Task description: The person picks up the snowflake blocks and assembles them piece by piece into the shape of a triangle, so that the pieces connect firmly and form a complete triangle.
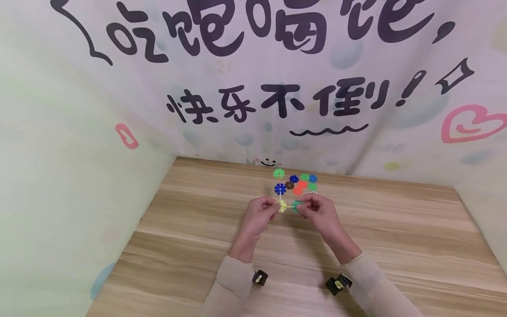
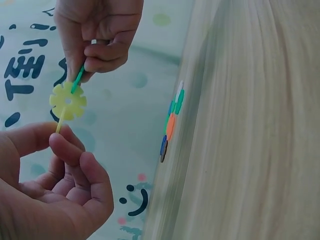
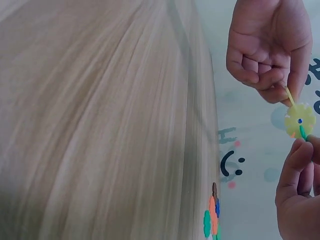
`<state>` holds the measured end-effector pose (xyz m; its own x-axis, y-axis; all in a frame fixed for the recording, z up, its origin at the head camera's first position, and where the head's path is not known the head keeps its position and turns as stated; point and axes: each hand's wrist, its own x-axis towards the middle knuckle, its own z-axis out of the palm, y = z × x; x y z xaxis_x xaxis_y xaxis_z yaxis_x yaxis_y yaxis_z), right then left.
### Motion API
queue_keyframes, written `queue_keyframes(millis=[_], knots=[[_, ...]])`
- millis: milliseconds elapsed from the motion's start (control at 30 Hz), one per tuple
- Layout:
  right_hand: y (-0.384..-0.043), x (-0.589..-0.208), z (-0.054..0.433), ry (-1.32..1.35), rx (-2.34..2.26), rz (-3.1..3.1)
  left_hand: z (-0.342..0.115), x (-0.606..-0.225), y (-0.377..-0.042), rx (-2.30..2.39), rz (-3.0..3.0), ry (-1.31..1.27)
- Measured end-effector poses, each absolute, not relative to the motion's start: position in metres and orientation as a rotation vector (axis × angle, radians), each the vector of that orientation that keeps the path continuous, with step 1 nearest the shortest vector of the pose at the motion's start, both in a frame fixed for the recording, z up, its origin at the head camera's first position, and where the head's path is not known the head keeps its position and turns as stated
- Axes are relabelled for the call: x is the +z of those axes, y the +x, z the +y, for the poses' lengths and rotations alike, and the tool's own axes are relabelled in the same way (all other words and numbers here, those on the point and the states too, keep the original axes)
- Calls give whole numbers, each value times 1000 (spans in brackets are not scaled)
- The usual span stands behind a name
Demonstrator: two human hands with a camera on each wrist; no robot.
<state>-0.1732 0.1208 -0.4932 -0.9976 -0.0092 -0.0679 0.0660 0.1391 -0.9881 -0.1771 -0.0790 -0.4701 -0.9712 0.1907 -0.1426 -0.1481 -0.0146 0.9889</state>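
My left hand (image 1: 259,215) pinches a yellow notched disc (image 1: 282,206) between thumb and index finger. Opposite it, my right hand (image 1: 320,212) pinches a green notched disc (image 1: 295,206). Between them a second yellow disc (image 2: 68,101) shows face-on in the left wrist view, with the two held discs edge-on at its rim. How deep the notches mesh is not clear. Beyond the left fingertips, a dark blue disc (image 1: 280,189) and a light green disc (image 1: 279,173) line up in the head view; whether they join the held pieces I cannot tell.
Several loose discs lie farther back on the wooden table (image 1: 190,211), among them brown (image 1: 289,185), orange (image 1: 303,184) and green (image 1: 312,187) ones. A printed cloth wall (image 1: 237,141) rises behind the table. Black wrist devices (image 1: 338,284) sit at both sleeves.
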Motion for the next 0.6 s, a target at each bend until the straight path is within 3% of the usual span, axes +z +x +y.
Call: queue_keyframes(millis=[267,600], knots=[[-177,-492,125,-19,-1973,2367,-82,-472,-178,2079,1985,32],[-186,-500,152,134,-1955,2482,-80,-498,-189,2100,1946,-8]])
